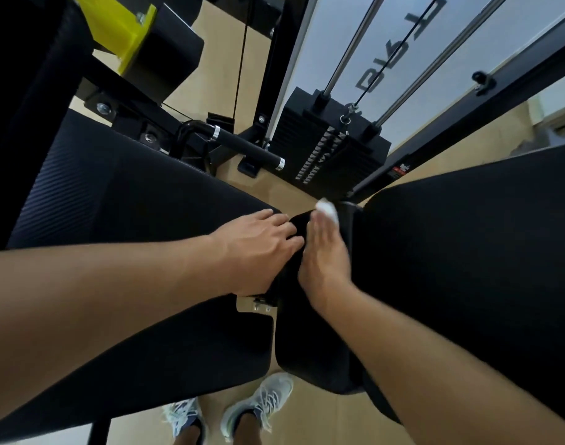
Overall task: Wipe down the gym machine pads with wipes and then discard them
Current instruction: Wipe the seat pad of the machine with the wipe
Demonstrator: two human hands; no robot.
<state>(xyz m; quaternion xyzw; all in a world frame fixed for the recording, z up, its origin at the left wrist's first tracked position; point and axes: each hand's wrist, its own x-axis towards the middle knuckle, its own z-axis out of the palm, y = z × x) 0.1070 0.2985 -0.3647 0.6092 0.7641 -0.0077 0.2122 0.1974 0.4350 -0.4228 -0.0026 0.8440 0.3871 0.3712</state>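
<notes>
Two large black ribbed pads flank the centre: the left pad (pixel 114 194) and the right pad (pixel 467 252). Between them runs a narrow black middle pad (pixel 306 342). My right hand (pixel 326 261) lies flat on the middle pad's right edge with straight fingers, pressing a white wipe (pixel 327 209) that shows past the fingertips. My left hand (pixel 258 248) rests on the middle pad's left side near the tip of the left pad, fingers loosely bent over it. The wipe is mostly hidden under my right fingers.
A black weight stack (pixel 329 149) with guide rods and a cable stands ahead. A black handle bar (pixel 242 144) juts out left of it. A yellow bracket (pixel 123 30) sits at top left. My shoes (pixel 258 406) stand on the tan floor below.
</notes>
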